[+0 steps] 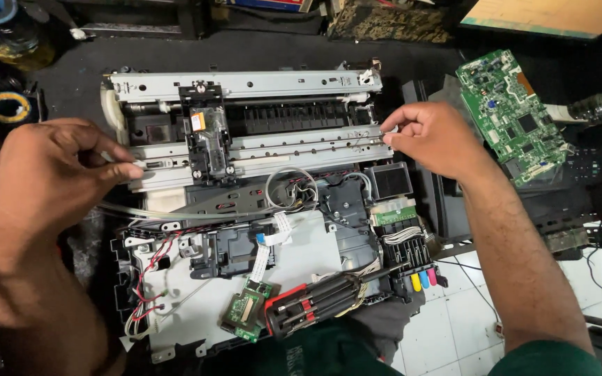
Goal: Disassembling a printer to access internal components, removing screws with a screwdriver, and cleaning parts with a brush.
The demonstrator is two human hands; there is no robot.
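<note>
An opened printer chassis (pixel 294 251) lies in front of me with its covers off. A thin clear strip (pixel 273 154) runs along the metal carriage rail (pixel 301 150). My left hand (pixel 43 188) pinches the strip's left end at the rail's left side. My right hand (pixel 430 139) pinches its right end by the rail's right bracket. The black print carriage (pixel 207 136) sits on the rail, left of centre. A second metal bar (pixel 259 85) spans the back.
A black and red screwdriver (pixel 322 299) rests on the chassis front, beside a small green board (pixel 244 310). A larger green circuit board (pixel 513 115) lies at the right. A roll of tape (pixel 7 106) is at the far left, white tiles (pixel 454 327) at lower right.
</note>
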